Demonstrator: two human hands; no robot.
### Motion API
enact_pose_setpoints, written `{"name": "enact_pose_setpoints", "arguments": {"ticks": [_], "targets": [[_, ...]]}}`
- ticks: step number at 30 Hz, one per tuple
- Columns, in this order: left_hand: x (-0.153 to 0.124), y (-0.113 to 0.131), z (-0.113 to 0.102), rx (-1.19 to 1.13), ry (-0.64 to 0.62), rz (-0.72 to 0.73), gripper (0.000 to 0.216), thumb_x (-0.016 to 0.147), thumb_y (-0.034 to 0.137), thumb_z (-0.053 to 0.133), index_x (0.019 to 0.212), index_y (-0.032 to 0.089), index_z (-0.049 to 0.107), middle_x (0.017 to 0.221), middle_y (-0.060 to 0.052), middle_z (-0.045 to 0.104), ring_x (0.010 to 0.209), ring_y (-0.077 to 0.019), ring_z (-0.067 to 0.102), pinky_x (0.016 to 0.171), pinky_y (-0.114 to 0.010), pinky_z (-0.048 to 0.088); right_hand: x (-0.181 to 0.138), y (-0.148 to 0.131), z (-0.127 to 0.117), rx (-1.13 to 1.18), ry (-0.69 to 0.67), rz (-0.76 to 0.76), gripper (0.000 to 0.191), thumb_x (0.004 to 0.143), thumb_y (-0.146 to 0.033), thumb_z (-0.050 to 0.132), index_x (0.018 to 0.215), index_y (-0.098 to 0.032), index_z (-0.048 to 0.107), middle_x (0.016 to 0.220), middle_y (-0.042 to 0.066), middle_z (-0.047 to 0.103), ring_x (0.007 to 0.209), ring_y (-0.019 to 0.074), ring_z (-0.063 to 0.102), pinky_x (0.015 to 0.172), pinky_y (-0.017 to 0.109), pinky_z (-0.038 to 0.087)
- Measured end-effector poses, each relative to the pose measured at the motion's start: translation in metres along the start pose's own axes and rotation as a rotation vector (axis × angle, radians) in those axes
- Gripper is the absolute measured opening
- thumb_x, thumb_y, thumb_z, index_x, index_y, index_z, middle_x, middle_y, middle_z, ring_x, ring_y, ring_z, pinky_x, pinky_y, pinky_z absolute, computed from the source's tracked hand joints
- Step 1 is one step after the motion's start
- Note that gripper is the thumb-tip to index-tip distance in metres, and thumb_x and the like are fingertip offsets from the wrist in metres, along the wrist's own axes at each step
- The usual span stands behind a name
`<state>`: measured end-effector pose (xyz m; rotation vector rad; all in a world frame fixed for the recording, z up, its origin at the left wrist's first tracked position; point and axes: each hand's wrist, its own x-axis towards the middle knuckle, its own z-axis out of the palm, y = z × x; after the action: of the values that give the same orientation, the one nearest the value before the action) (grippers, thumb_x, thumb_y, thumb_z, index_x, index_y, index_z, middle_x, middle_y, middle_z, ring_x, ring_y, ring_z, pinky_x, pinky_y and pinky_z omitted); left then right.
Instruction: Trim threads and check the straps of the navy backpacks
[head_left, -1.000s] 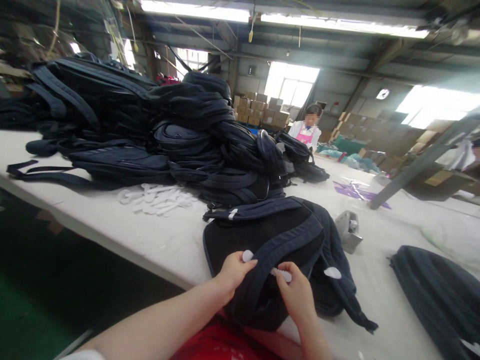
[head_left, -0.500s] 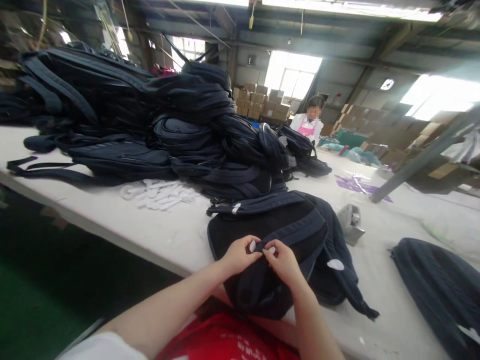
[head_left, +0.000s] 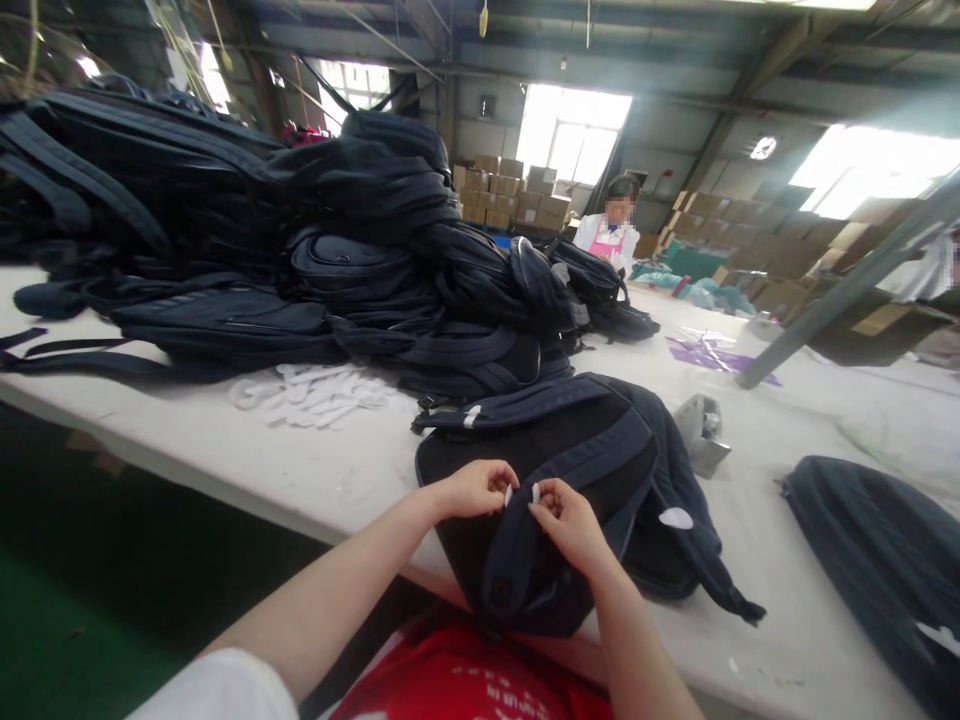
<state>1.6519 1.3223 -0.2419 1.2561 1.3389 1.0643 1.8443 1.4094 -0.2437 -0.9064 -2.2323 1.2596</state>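
Note:
A dark navy backpack lies back side up on the white table in front of me. My left hand and my right hand meet over one of its shoulder straps. Both hands are pinched shut on a small white tag at the strap. Another white tag shows on the bag's right strap.
A tall heap of dark backpacks covers the table's left and back. Loose white tags lie before it. A small metal tool sits right of my bag, another backpack farther right. A person in pink works beyond, near stacked cartons.
My hands came together from either side of the strap and moved up along it. The white piece in my right hand now meets the one at my left fingers.

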Motion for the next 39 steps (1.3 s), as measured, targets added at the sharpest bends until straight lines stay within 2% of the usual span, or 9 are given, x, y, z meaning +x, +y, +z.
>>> {"name": "enact_pose_setpoints", "arguments": {"ticks": [4,11,14,17,25,29,33,36,39], "targets": [[0.000,-0.004,-0.004,0.138,0.026,0.077,0.028,0.061,0.012,0.053,0.087,0.015,0.064,0.072,0.000,0.064,0.065,-0.0122,0.057,0.060,-0.021,0.043,0.001,-0.001,0.001,-0.015,0.015,-0.006,0.027,0.079,-0.040,0.060,0.095,-0.018,0.060,0.062,-0.004,0.053,0.053,0.0120,0.049,0.051,0.024,0.039],[-0.001,-0.002,-0.016,0.185,-0.090,0.110,0.025,0.066,0.019,0.061,0.090,0.016,0.067,0.074,0.000,0.064,0.065,-0.0115,0.057,0.059,-0.020,0.042,-0.003,-0.005,0.005,-0.096,0.037,-0.036,0.023,0.076,-0.034,0.063,0.094,-0.020,0.061,0.060,-0.005,0.052,0.054,0.0128,0.050,0.054,0.025,0.041],[0.003,0.000,-0.018,0.128,-0.106,0.081,0.020,0.067,0.024,0.064,0.085,0.015,0.066,0.076,-0.002,0.065,0.065,-0.0127,0.059,0.059,-0.021,0.046,-0.004,-0.004,0.007,-0.124,0.069,-0.035,0.021,0.075,-0.033,0.063,0.092,-0.020,0.061,0.060,-0.005,0.053,0.053,0.0134,0.050,0.054,0.026,0.042],[0.007,0.002,-0.017,0.038,-0.074,0.020,0.020,0.067,0.027,0.064,0.083,0.015,0.061,0.073,-0.002,0.063,0.061,-0.0137,0.060,0.052,-0.022,0.048,-0.005,-0.002,0.009,-0.133,0.108,-0.041,0.019,0.076,-0.034,0.062,0.089,-0.021,0.062,0.059,-0.005,0.052,0.054,0.0138,0.051,0.054,0.026,0.042],[0.010,0.009,-0.004,-0.092,-0.043,0.027,0.028,0.068,0.038,0.068,0.079,0.016,0.054,0.069,0.002,0.056,0.054,-0.0089,0.052,0.047,-0.021,0.046,-0.005,-0.003,0.008,-0.106,0.098,-0.045,0.016,0.076,-0.033,0.061,0.087,-0.021,0.061,0.058,-0.005,0.053,0.052,0.0135,0.050,0.053,0.025,0.040],[0.015,0.015,0.009,-0.092,-0.048,0.088,0.023,0.074,0.036,0.062,0.081,0.016,0.052,0.073,0.001,0.057,0.052,-0.0081,0.053,0.047,-0.021,0.045,-0.005,-0.004,0.005,-0.126,0.111,-0.058,0.017,0.080,-0.034,0.056,0.087,-0.020,0.061,0.057,-0.005,0.053,0.052,0.0136,0.050,0.053,0.025,0.038],[0.017,0.020,0.013,0.064,-0.066,0.100,0.013,0.080,0.030,0.054,0.083,0.018,0.054,0.064,0.003,0.055,0.052,-0.0108,0.055,0.050,-0.022,0.046,-0.009,-0.006,0.005,-0.160,0.205,-0.054,0.026,0.087,-0.042,0.048,0.080,-0.020,0.060,0.058,-0.003,0.055,0.053,0.0143,0.050,0.053,0.026,0.037],[0.017,0.020,0.011,0.155,-0.078,0.125,0.010,0.077,0.025,0.055,0.083,0.017,0.057,0.067,0.002,0.057,0.056,-0.0112,0.056,0.052,-0.021,0.045,-0.013,-0.007,0.006,-0.180,0.276,-0.052,0.030,0.088,-0.044,0.048,0.075,-0.020,0.058,0.057,-0.002,0.055,0.052,0.0139,0.050,0.054,0.026,0.037],[0.018,0.013,0.009,0.104,-0.124,0.110,0.016,0.072,0.020,0.059,0.087,0.015,0.062,0.076,-0.001,0.062,0.061,-0.0103,0.056,0.057,-0.020,0.045,-0.017,-0.006,0.007,-0.140,0.284,-0.054,0.027,0.086,-0.043,0.053,0.074,-0.020,0.058,0.058,-0.002,0.058,0.052,0.0134,0.050,0.053,0.025,0.038]]}}
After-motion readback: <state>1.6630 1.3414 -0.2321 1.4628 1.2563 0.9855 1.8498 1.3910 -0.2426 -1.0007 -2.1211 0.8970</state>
